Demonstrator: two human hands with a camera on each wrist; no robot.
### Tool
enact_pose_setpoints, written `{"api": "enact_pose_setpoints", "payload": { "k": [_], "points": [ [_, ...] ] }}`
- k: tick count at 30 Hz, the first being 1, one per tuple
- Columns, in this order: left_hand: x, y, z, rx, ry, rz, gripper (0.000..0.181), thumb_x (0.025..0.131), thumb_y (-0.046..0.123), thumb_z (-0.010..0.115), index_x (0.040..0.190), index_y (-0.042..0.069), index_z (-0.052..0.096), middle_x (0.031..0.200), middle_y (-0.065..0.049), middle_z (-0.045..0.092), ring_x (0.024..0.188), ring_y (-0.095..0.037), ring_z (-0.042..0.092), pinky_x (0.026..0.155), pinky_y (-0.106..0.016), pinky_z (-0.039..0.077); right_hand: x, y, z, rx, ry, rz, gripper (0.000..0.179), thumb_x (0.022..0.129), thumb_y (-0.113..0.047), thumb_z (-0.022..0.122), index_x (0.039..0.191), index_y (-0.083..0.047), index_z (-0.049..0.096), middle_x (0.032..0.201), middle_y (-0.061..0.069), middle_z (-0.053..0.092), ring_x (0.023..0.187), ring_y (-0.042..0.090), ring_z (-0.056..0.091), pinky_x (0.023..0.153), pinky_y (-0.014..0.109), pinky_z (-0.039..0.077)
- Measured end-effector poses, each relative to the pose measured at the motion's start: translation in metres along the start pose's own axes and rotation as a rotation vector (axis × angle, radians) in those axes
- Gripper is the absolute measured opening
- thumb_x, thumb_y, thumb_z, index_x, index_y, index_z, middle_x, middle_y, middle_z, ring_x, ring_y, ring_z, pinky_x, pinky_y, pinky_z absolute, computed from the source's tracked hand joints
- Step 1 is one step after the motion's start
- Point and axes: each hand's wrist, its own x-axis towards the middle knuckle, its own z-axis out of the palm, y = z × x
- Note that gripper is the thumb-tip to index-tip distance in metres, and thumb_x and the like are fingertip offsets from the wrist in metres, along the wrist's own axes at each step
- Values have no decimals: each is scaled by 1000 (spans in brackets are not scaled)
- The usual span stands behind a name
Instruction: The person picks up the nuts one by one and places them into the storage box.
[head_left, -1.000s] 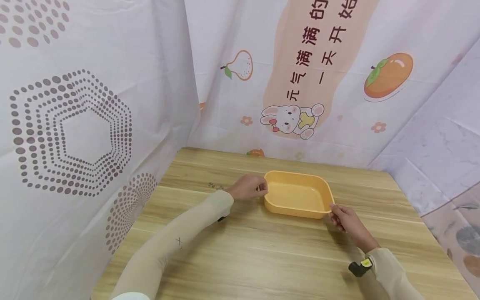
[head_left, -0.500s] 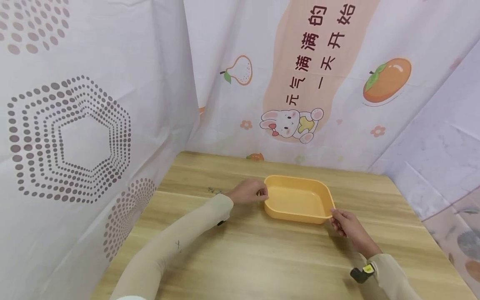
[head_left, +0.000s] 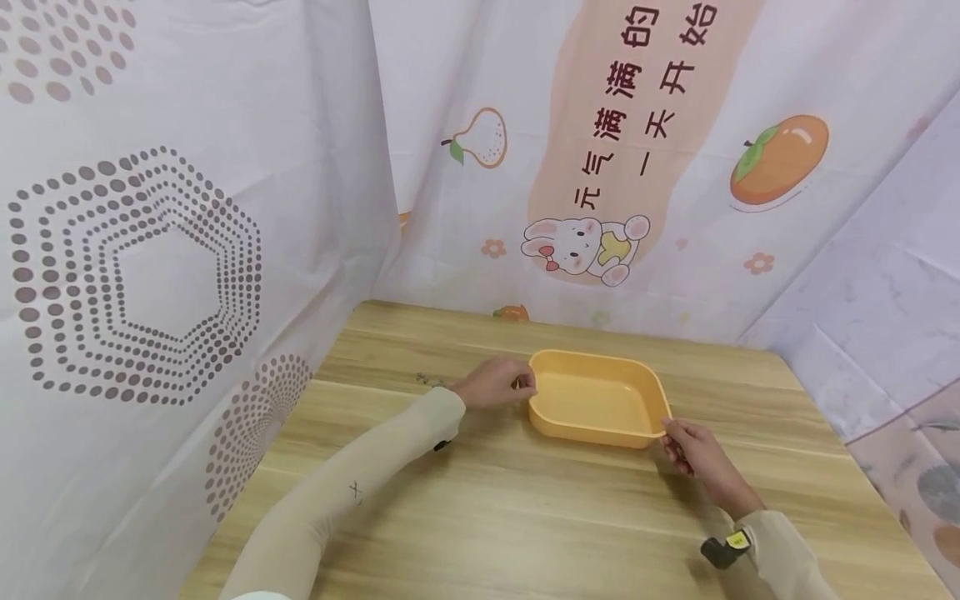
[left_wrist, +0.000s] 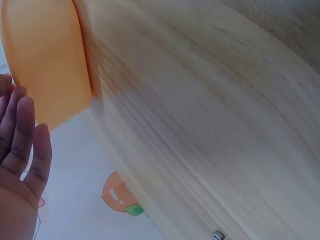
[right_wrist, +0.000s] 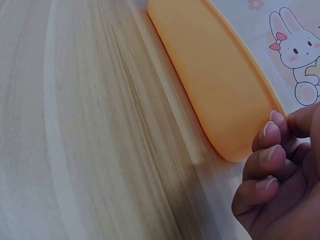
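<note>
An orange-yellow plastic tray (head_left: 592, 400) with rounded corners and low walls sits on the wooden table, with nothing in it. My left hand (head_left: 497, 382) pinches its left rim; the thumb is hidden in the left wrist view, where the other fingers (left_wrist: 24, 130) extend beside the tray's outer wall. At the near right corner, my right hand (head_left: 697, 458) pinches the rim between thumb and index finger. The right wrist view shows its remaining fingers (right_wrist: 257, 192) curled below the rim.
Several small metal pieces (head_left: 423, 378) lie on the table (head_left: 480, 517) behind my left wrist; one looks like a nut (left_wrist: 218, 235) in the left wrist view. A printed curtain (head_left: 465, 225) hangs along the table's back edge, and a dotted curtain (head_left: 315, 208) at the left.
The head view has shifted slightly, so the scene sits a little lower. Both hands stay at the tray's rim and the tray keeps its place.
</note>
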Motion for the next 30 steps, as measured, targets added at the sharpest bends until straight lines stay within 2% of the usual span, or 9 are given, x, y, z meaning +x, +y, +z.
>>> {"api": "enact_pose_setpoints", "payload": {
  "k": [4,11,24,30],
  "points": [
    [-3,-7,-2,-28,16,-11,11,99,20,69,89,20,72,82,14,65,74,-2,58,67,-20,49,-1,-3,1,4,5,-13,52,111,-43,42,94,4,54,72,1,50,56,11,43,51,26,38],
    [-15,-20,-9,1,31,-6,12,100,18,69,87,19,68,83,12,67,74,-4,60,67,-23,51,-1,-2,1,6,3,-6,52,111,-45,42,94,3,54,72,1,50,56,11,43,51,26,37],
    [-45,-49,-18,35,61,-121,10,99,21,71,90,21,68,84,12,66,72,-4,60,65,-25,51,-2,1,2,3,4,6,53,110,-46,42,94,3,55,71,1,50,56,11,43,51,26,38],
    [-58,-62,-24,57,74,-195,7,99,25,71,93,22,69,85,14,65,73,-3,59,67,-26,51,-1,1,1,12,5,1,52,110,-46,42,94,2,55,71,0,51,56,10,43,51,24,37]
  ]
}}
